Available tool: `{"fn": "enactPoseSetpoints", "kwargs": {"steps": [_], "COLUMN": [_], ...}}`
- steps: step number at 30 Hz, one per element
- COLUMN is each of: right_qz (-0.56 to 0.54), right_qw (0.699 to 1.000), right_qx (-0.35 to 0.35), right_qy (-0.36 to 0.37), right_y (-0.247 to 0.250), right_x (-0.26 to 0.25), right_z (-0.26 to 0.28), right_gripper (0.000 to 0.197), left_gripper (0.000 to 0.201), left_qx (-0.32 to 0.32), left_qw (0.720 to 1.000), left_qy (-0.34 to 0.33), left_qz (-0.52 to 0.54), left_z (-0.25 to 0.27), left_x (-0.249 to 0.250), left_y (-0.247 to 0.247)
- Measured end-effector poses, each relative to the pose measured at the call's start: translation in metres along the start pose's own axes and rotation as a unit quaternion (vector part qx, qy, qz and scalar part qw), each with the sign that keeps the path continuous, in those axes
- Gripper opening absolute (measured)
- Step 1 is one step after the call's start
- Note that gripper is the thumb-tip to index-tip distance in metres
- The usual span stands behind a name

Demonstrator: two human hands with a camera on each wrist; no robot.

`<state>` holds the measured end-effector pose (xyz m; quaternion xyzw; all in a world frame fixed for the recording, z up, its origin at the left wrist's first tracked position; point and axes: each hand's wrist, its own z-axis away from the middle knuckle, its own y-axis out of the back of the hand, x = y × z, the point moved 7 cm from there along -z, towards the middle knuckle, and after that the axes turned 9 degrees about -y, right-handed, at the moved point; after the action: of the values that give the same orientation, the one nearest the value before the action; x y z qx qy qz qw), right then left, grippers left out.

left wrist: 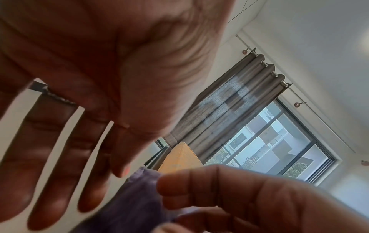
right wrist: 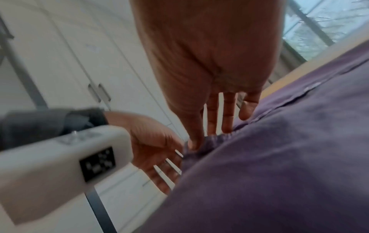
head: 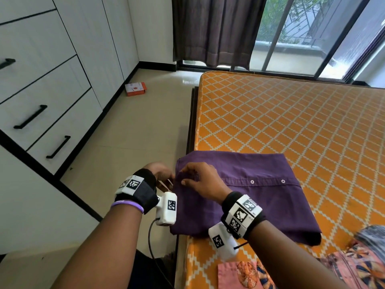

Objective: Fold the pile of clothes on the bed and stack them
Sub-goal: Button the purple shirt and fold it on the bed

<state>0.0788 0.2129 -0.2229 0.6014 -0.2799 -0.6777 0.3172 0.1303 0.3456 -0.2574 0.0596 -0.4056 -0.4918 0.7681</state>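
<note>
Bed [head: 291, 113]: right hand [head: 200, 180] pinches purple shirt [head: 260, 197]; left hand [left wrist: 89, 78] fingers spread.

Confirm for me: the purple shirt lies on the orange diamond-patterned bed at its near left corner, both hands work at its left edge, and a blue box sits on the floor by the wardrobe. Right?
Not quite. The box on the floor by the wardrobe is orange and white, not blue; the head view shows it. The rest holds: the purple shirt lies at the bed's near left corner, and the left hand and right hand work at its left edge.

White wardrobe [head: 52, 80], curtained window [head: 291, 34]
</note>
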Motion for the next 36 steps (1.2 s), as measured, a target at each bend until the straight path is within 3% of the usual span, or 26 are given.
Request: {"fn": "enactPoseSetpoints", "kwargs": {"steps": [3,7,10,12,16,18,20,29,32,36], "right_qz": [0.100,0.051,0.030,0.045,0.145,0.148,0.128,0.110,0.108,0.105], "right_qw": [0.995,0.991,0.982,0.972,0.941,0.931,0.932,0.935,0.937,0.939], "right_qx": [0.015,0.121,0.174,0.194,0.096,0.040,0.009,0.019,0.025,0.029], "right_qy": [0.002,-0.021,-0.067,-0.128,-0.291,-0.332,-0.339,-0.336,-0.331,-0.326], "right_y": [-0.006,0.024,0.057,0.088,0.128,0.128,0.118,0.102,0.103,0.102], "right_x": [0.000,0.020,0.066,0.112,0.208,0.229,0.232,0.244,0.247,0.249], "right_z": [-0.001,0.006,0.015,0.024,0.047,0.056,0.060,0.057,0.058,0.059], "right_gripper": [0.035,0.017,0.014,0.023,0.067,0.077,0.077,0.072,0.071,0.071], "left_gripper": [0.028,0.020,0.017,0.023,0.029,0.026,0.024,0.023,0.008,0.023], "left_qx": [0.065,0.164,0.200,0.211,0.223,0.206,0.199,0.239,0.269,0.235], "left_qw": [0.998,0.984,0.973,0.968,0.963,0.968,0.973,0.971,0.951,0.903], "left_qy": [0.000,-0.058,-0.112,-0.134,-0.148,-0.140,-0.117,-0.006,0.008,0.027], "left_qz": [0.021,0.030,0.000,-0.011,0.015,0.028,0.029,0.008,0.151,0.360], "left_z": [-0.005,-0.016,-0.020,-0.027,-0.040,-0.044,-0.050,-0.093,-0.077,-0.071], "left_x": [-0.007,-0.011,-0.002,0.004,0.015,0.022,0.026,0.006,0.007,0.001], "left_y": [0.014,0.034,0.039,0.037,0.031,0.024,0.019,0.031,0.035,0.031]}}
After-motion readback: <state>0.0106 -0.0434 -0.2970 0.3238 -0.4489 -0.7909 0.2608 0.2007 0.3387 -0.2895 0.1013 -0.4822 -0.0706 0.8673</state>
